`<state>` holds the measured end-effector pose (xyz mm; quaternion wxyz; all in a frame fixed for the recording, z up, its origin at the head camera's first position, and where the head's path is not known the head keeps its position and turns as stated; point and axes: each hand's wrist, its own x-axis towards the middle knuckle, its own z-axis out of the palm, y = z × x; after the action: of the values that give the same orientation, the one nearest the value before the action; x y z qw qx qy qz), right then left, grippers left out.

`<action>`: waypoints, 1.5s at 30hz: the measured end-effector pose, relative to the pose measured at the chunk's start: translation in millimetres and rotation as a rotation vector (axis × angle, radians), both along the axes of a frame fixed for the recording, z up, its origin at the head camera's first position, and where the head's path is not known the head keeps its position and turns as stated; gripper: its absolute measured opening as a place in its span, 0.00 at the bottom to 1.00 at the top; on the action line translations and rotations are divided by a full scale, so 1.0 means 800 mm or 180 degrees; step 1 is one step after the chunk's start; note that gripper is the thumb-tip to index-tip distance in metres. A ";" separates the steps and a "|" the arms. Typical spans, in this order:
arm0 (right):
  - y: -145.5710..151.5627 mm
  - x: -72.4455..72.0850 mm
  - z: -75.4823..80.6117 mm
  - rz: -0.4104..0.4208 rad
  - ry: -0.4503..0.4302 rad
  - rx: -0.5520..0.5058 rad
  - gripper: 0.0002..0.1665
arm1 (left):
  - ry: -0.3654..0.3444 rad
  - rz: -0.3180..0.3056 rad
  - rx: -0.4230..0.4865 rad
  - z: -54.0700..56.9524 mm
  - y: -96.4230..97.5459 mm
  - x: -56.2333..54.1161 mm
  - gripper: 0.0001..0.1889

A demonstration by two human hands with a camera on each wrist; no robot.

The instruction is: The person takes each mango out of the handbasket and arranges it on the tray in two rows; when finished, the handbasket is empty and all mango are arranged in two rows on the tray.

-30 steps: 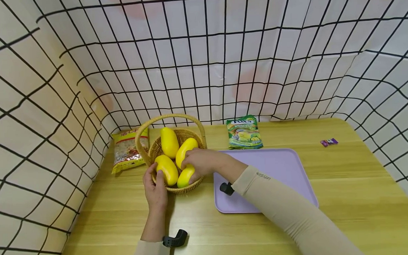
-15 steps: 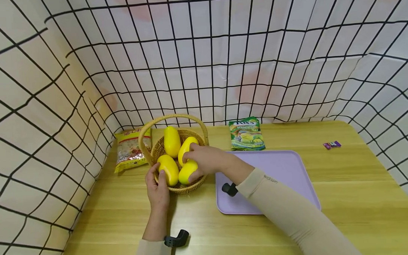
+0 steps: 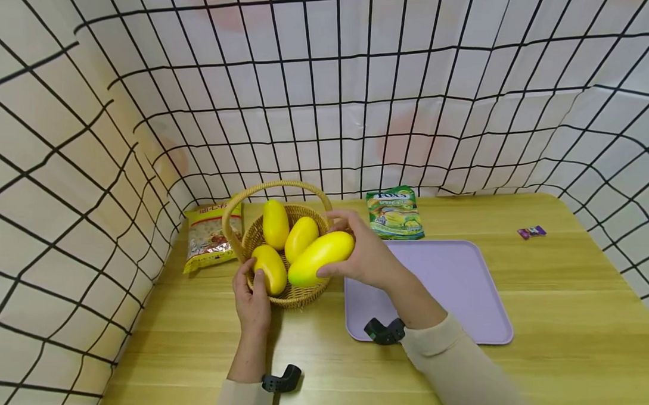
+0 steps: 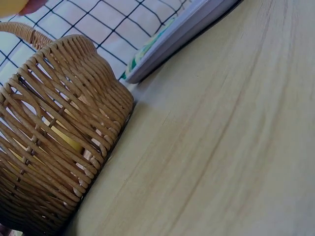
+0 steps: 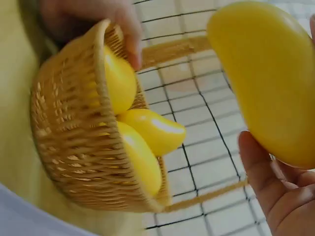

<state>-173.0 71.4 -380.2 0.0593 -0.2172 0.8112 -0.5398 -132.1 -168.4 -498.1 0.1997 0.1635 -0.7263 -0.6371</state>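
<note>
A yellow mango (image 3: 322, 258) with a greenish tip is lifted over the front right of a wicker basket (image 3: 294, 300); my right hand (image 3: 370, 257) holds it between thumb and fingers. The right wrist view shows that mango (image 5: 270, 73) raised apart from the basket (image 5: 74, 128). Inside the basket lie three more mangoes, one at the back (image 3: 275, 224), one in the middle (image 3: 301, 239) and one at the front left (image 3: 271, 271). My left hand (image 3: 253, 305) grips the basket's front left rim, its thumb beside the front left mango.
A lilac tray (image 3: 440, 282) lies right of the basket, under my right forearm. Behind it is a green candy bag (image 3: 394, 214). A yellow food packet (image 3: 210, 239) sits left of the basket, and a small purple candy (image 3: 532, 232) far right. The basket's tall handle (image 3: 274, 184) arches over it.
My right hand has lifted the front right mango out from among the others and drawn back to the right with it. My left hand stays at the basket rim.
</note>
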 end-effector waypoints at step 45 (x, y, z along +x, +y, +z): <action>0.003 -0.016 -0.121 -0.2175 -0.0450 0.0506 0.47 | 0.0030 0.0020 -0.0035 0.000 0.001 0.001 0.19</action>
<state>-186.0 74.1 -477.0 -0.0520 0.1097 0.8703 -0.4773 -131.2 -167.3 -498.5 0.2059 0.1617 -0.7283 -0.6333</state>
